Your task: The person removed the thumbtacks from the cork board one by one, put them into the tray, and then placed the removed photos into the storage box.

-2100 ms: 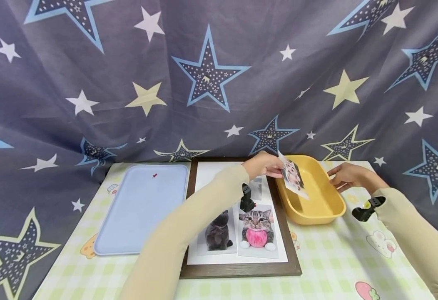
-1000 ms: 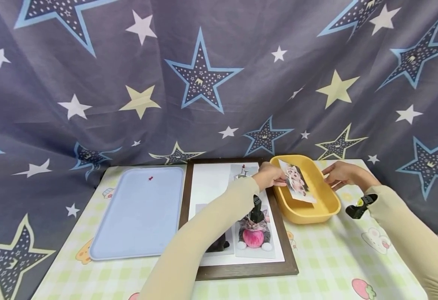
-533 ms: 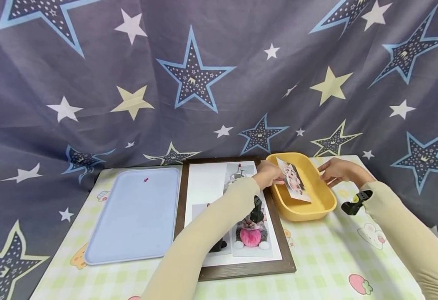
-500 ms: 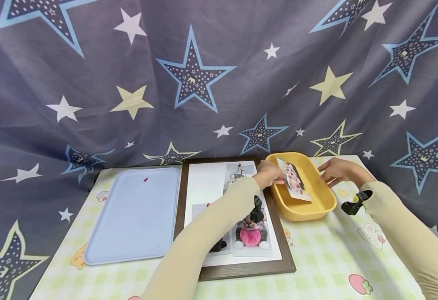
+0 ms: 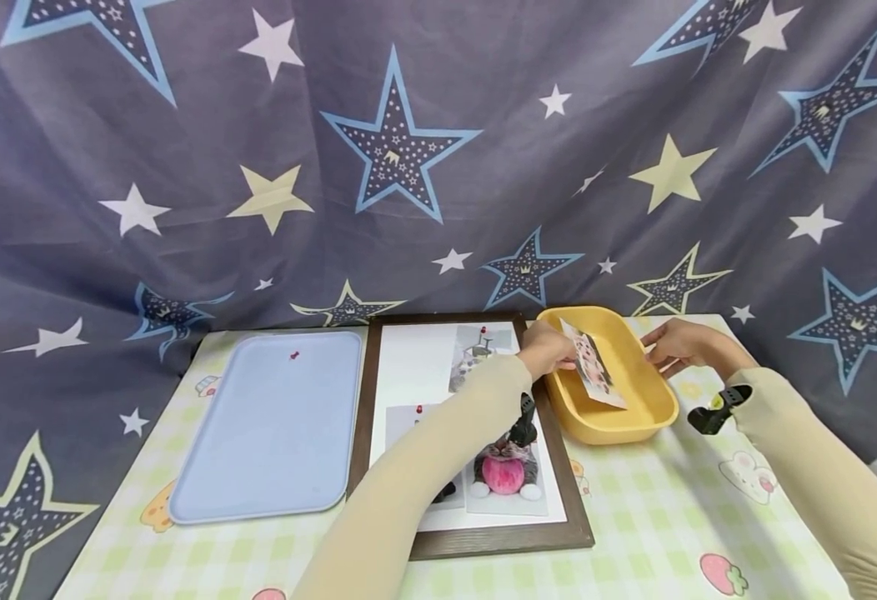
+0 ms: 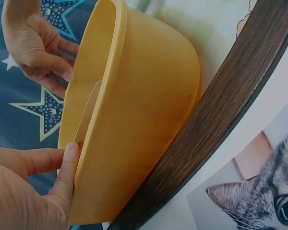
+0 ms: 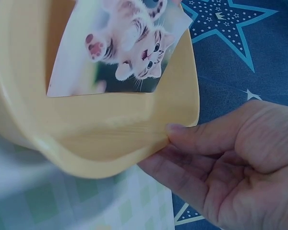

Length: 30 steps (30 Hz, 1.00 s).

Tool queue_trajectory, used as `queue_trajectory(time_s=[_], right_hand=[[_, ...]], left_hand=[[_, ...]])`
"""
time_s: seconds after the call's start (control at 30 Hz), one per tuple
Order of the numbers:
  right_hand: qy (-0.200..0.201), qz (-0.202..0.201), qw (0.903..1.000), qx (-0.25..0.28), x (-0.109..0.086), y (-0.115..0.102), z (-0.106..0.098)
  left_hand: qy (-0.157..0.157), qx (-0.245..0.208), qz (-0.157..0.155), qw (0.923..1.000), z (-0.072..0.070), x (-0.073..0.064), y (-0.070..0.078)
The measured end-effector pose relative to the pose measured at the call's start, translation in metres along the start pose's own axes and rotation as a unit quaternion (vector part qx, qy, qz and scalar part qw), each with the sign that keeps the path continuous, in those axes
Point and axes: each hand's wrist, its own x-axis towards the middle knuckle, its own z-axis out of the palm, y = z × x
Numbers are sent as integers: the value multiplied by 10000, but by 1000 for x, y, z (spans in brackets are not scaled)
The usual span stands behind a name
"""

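Observation:
My left hand [image 5: 548,346] is at the left rim of a deep yellow plastic tub [image 5: 644,408]. Thumb and finger pinch one edge of a kitten photo [image 5: 593,371], which slants down into the tub. From the left wrist view, only a thin edge of that photo shows inside the wall, beside my left hand [image 6: 33,187]. On the far right side my right hand [image 5: 682,346] holds the tub's rim. Its thumb lies over the rim and its fingers are outside and below, as the right wrist view shows by my right hand [image 7: 235,167].
Left of the tub lies a dark wooden-framed white board [image 5: 498,546] bearing several photos, including a cat with a pink ball [image 5: 503,487]. My left sleeve [image 5: 423,458] partly covers them. A pale blue tray [image 5: 266,442] further left holds a red pushpin [image 5: 294,355].
The left hand has brought the kitten photo down from above the tub's left rim into the tub. Lately the photo has turned slightly more edge-on. The right hand keeps its hold.

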Motion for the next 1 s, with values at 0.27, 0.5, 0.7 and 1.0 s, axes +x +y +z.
queue_trajectory(time_s=[0.27, 0.5, 0.7, 1.0], right_hand=[[8, 26, 10000, 25, 2, 1, 1], [1, -26, 10000, 51, 4, 3, 1], [-15, -59, 9999, 128, 4, 3, 1], [70, -19, 10000, -16, 1, 0, 1]], left_hand=[[126, 17, 9, 9999, 4, 0, 0], [92, 67, -78, 9999, 4, 2, -1], [79, 146, -169, 9997, 5, 6, 0], [99, 357, -221, 9991, 7, 2, 4]])
